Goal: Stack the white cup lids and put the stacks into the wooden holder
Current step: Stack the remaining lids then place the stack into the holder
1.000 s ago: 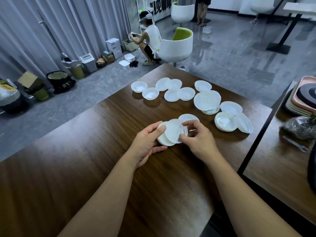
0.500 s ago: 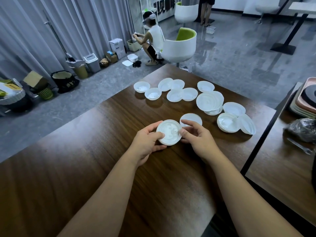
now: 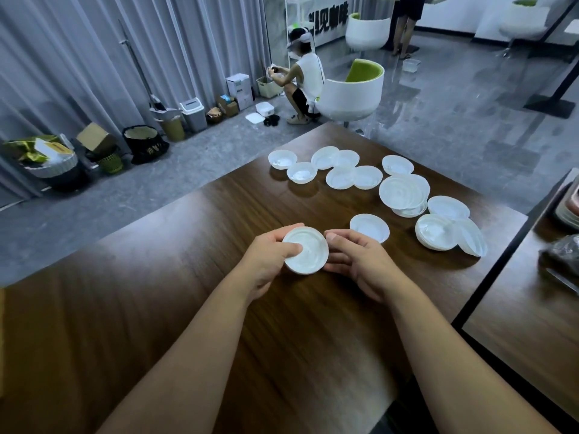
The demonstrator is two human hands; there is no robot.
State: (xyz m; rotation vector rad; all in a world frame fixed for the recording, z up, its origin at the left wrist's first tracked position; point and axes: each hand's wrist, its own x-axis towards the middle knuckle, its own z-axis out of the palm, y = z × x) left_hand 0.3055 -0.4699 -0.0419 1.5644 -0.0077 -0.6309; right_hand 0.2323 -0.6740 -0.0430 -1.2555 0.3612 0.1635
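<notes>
A small stack of white cup lids point(image 3: 308, 253) sits just above the dark wooden table point(image 3: 194, 308), held between both hands. My left hand point(image 3: 269, 261) grips its left rim with the thumb lying on top. My right hand point(image 3: 357, 261) holds the right rim with curled fingers. One single lid point(image 3: 369, 227) lies just behind my right hand. Several more loose lids point(image 3: 340, 170) are spread along the far edge, and small piles point(image 3: 404, 192) point(image 3: 437, 236) lie at the right. No wooden holder is in view.
A second table point(image 3: 526, 333) stands at the right across a narrow gap, with a dark plastic bag point(image 3: 564, 255) and stacked trays point(image 3: 571, 208) on it. A person point(image 3: 302, 79) crouches on the floor beyond the table beside a white chair point(image 3: 354, 95).
The two offset lids have been brought together into one aligned stack. Both hands closed in on its rim, and my left thumb now rests on top.
</notes>
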